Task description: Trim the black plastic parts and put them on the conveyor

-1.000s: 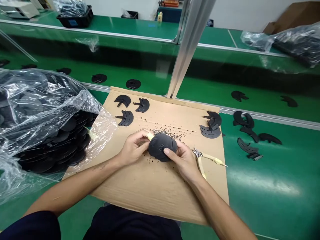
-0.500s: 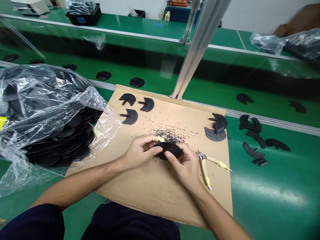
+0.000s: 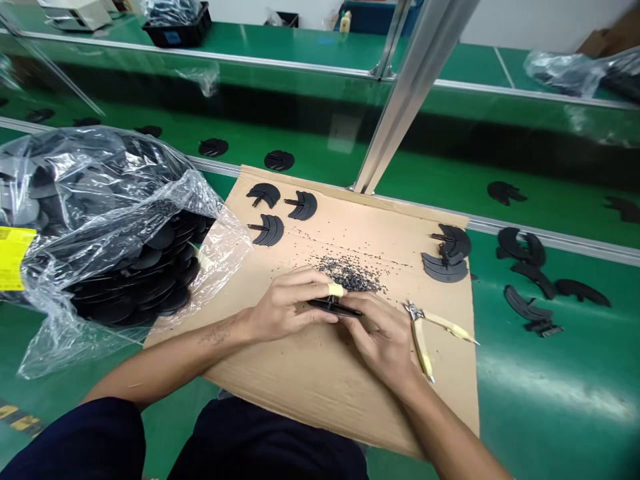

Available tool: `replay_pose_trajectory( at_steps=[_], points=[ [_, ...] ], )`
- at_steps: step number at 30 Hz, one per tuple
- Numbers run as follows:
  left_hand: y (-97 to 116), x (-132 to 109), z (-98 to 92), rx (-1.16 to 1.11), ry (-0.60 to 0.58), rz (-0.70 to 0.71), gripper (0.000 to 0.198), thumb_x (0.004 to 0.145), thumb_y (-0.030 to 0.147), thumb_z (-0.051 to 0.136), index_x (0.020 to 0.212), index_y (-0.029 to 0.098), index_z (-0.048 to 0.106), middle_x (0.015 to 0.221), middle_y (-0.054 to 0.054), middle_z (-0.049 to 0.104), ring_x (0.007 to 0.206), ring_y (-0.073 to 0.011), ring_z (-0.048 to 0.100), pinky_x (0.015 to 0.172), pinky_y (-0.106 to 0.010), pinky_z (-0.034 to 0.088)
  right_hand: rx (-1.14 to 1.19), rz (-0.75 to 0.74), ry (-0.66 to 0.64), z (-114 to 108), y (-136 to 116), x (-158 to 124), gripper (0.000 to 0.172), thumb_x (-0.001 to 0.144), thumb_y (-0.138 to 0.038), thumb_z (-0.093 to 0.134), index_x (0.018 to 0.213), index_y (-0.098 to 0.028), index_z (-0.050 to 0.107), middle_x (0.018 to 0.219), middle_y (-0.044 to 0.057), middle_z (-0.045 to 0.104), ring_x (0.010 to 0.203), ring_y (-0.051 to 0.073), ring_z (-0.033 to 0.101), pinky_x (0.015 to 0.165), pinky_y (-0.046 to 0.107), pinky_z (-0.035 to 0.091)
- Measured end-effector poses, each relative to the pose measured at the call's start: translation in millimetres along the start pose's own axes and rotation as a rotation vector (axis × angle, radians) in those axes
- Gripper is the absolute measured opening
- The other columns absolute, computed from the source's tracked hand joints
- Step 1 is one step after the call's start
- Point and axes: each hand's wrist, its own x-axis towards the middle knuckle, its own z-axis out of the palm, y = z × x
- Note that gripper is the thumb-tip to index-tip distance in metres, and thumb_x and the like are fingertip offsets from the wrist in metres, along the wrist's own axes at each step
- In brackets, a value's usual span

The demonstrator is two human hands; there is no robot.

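Between both hands I hold a round black plastic part (image 3: 333, 307), tilted nearly edge-on above a cardboard sheet (image 3: 280, 387). My left hand (image 3: 290, 303) pinches its left side, with yellow tape around a fingertip. My right hand (image 3: 383, 330) grips its right side, thumb below and fingers over the top. Much of the part is hidden by the fingers. Just beyond the hands lies a scatter of small black bits (image 3: 350, 272). Side cutters (image 3: 420, 333) with pale yellow handles rest on the cardboard, right of my right hand, jaws away from me.
A clear plastic bag (image 3: 115, 180) full of black discs (image 3: 145, 280) bulges at the left. Curved black pieces (image 3: 273, 230) lie at the cardboard's far left, others (image 3: 445, 267) at its right. More pieces (image 3: 527, 303) sit on the green table. A metal post (image 3: 400, 113) rises behind.
The black part has tipped from showing its flat face to nearly edge-on. My left fingers have moved over its top. The whole view has shifted slightly.
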Motion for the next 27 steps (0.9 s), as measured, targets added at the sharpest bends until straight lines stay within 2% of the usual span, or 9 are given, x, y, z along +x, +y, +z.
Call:
replay_pose_trajectory(
  at_steps=[3,8,13,19,22,25,27],
  points=[
    [2.4,-0.3,1.3,-0.006,0.012,0.028,0.030,0.094,0.031,0.066,0.121,0.017,0.067,0.096,-0.010,0.073,0.088,-0.0187,0.069,0.076,-0.034,0.059,0.060,-0.012,0.007,3.3,-1.1,-2.8,0.017,0.093,-0.019,0.059,0.100,-0.025,0.073,0.096,0.006,0.077,0.087,0.021,0.072,0.078,0.037,0.061],
    [4.9,-1.1,0.4,-0.001,0.065,0.007,0.025,0.088,0.029,0.074,0.110,0.017,0.072,0.088,-0.007,0.075,0.081,-0.0177,0.070,0.072,-0.031,0.060,0.119,0.022,-0.015,4.0,-4.3,-2.1,0.016,0.092,-0.020,0.060,0.101,-0.024,0.073,0.095,0.007,0.077,0.085,0.022,0.073,0.078,0.038,0.061],
    [4.5,-0.4,-0.2,-0.007,0.038,0.023,0.023,0.093,0.030,0.069,0.110,0.017,0.072,0.088,-0.008,0.076,0.082,-0.0185,0.071,0.073,-0.034,0.060,0.130,0.007,-0.002,3.3,-4.1,-1.0,0.012,0.090,-0.018,0.064,0.095,-0.024,0.074,0.096,0.007,0.077,0.087,0.021,0.073,0.079,0.036,0.061],
    [7.9,0.2,-0.9,-0.002,0.066,0.052,0.020,0.087,0.025,0.076,0.106,0.018,0.071,0.084,-0.005,0.076,0.077,-0.0158,0.070,0.070,-0.030,0.060,0.155,0.022,-0.021,5.4,-5.3,-2.5,0.012,0.092,-0.021,0.064,0.095,-0.022,0.074,0.093,0.007,0.077,0.082,0.020,0.073,0.075,0.035,0.063],
    [7.9,0.5,-1.6,-0.015,0.038,0.045,0.023,0.089,0.032,0.073,0.106,0.016,0.071,0.085,-0.006,0.074,0.078,-0.0154,0.069,0.070,-0.029,0.059,0.196,-0.012,0.001,6.4,-4.7,-1.6,0.010,0.091,-0.019,0.064,0.092,-0.021,0.074,0.092,0.007,0.077,0.080,0.019,0.073,0.073,0.033,0.063],
    [6.3,-0.1,-0.9,-0.079,-0.019,0.012,0.037,0.092,0.046,0.066,0.112,0.015,0.069,0.092,-0.009,0.073,0.085,-0.0178,0.068,0.075,-0.033,0.058,0.221,0.019,0.038,6.3,-3.9,1.2,0.008,0.091,-0.021,0.067,0.090,-0.022,0.075,0.090,0.006,0.077,0.078,0.018,0.072,0.072,0.032,0.062],
    [5.7,-1.4,0.2,-0.114,-0.021,-0.040,0.036,0.093,0.045,0.065,0.115,0.017,0.068,0.096,-0.009,0.073,0.089,-0.0184,0.068,0.079,-0.034,0.057,0.222,0.041,0.051,5.6,-4.2,3.3,0.006,0.090,-0.022,0.068,0.091,-0.023,0.075,0.089,0.005,0.077,0.078,0.018,0.072,0.073,0.033,0.062]
  ],
)
